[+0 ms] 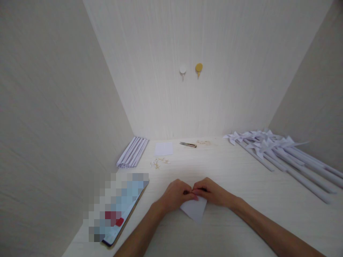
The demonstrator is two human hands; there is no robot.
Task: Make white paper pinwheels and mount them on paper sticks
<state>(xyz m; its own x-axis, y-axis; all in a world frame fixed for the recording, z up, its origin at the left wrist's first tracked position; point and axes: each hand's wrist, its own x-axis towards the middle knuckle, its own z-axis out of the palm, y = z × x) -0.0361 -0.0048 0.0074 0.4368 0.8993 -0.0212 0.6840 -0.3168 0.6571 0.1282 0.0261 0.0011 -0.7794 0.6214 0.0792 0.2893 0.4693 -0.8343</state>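
Observation:
A sheet of white paper (195, 210) is held near the front of the table, its lower corner pointing toward me. My left hand (177, 195) pinches its upper edge from the left. From the other side, my right hand (210, 192) grips the same edge, and the fingertips of both hands meet there. Part of the sheet is hidden under the fingers, so I cannot tell how it is folded at the top.
Rolled paper sticks (132, 152) lie at the back left, beside a stack of white paper (163, 149). Small pale pieces (160, 162) are scattered in front. Thread snips (188, 145) lie behind. Paper pinwheels (264, 144) are piled right; a phone (125, 208) lies left.

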